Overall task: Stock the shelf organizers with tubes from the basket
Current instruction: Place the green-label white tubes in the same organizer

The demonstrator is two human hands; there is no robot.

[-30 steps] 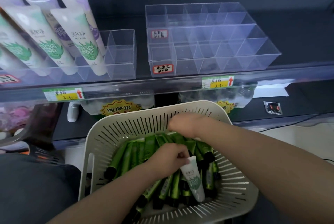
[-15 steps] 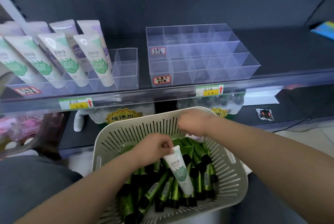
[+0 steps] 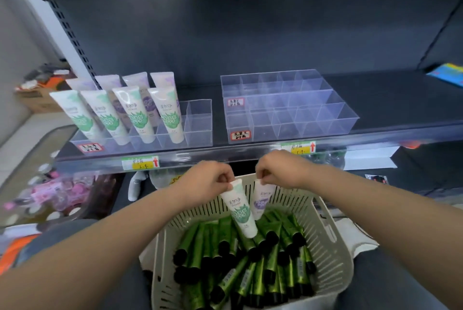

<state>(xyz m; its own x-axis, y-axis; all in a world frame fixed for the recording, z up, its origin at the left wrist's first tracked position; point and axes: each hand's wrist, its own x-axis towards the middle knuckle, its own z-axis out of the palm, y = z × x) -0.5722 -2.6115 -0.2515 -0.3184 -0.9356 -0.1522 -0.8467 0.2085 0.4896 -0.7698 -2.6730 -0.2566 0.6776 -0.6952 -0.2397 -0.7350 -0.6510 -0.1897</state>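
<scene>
Left grip (image 3: 208, 179) pinches a green-leaf tube (image 3: 240, 209) by its flat end; right grip (image 3: 280, 169) pinches a purple-print tube (image 3: 261, 200), both hanging over the basket (image 3: 325, 234). Pick-up seems done. Next, each needs standing cap-down in the empty end slots of the clear organizer (image 3: 199, 119).

Dim, soft light; left edge smeared by motion blur, wide-angle bending at the borders.
</scene>
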